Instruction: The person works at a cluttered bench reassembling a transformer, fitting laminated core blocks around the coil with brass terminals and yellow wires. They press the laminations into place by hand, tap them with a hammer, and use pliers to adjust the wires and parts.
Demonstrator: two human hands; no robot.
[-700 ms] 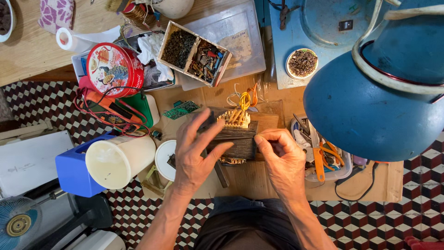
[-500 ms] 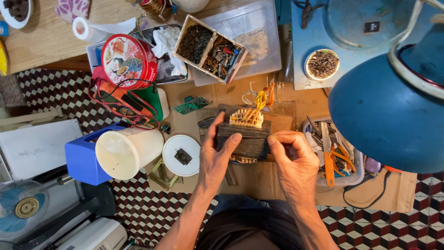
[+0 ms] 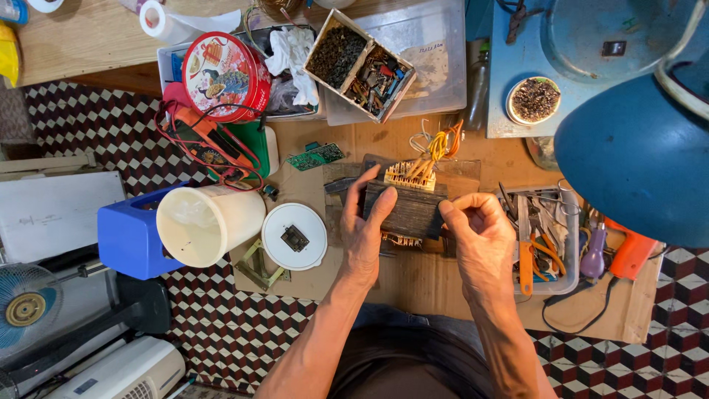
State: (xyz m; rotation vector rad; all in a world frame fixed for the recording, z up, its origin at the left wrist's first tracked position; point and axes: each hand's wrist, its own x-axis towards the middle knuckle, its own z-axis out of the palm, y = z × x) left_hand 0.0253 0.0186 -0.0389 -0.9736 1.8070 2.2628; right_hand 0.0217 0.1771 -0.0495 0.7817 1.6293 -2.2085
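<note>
Both hands close on a dark transformer [image 3: 408, 210] in the middle of the cardboard-covered work surface [image 3: 413, 284]. Left hand [image 3: 364, 235] lies flat along its near left side, fingers spread up over the top edge; right hand [image 3: 481, 238] curls its fingers against the right end, thumb tucked in, so the block sits pinched between the two palms. A pale terminal strip [image 3: 408, 176] runs along the transformer's far edge, and a bunch of yellow and orange wires [image 3: 436, 148] rises from it.

Far left, a grey fan [image 3: 26, 307] stands on the checkered floor [image 3: 221, 325]. Next comes a blue plastic box [image 3: 129, 236] with a cream plastic cup [image 3: 207, 223] lying on its side against it, mouth facing up toward the camera. Behind those sits a round red tin [image 3: 225, 76] and, beside it, a multimeter wrapped in red leads [image 3: 210, 144]. Just left of the left hand lies a white round disc [image 3: 294, 236] with a small dark part at its centre, and a small green circuit board [image 3: 316, 156] lies farther back. Behind the transformer, a divided cardboard box [image 3: 360, 64] holds small parts in two compartments.

Right of the right hand, a clear tray [image 3: 546, 236] holds orange-handled pliers [image 3: 526, 251] and other tools, with an orange tool [image 3: 631, 255] beside it. A small bowl of dark bits [image 3: 535, 100] rests on a blue-grey surface, and a blue lamp shade [image 3: 635, 162] fills the right edge, close to the camera.
</note>
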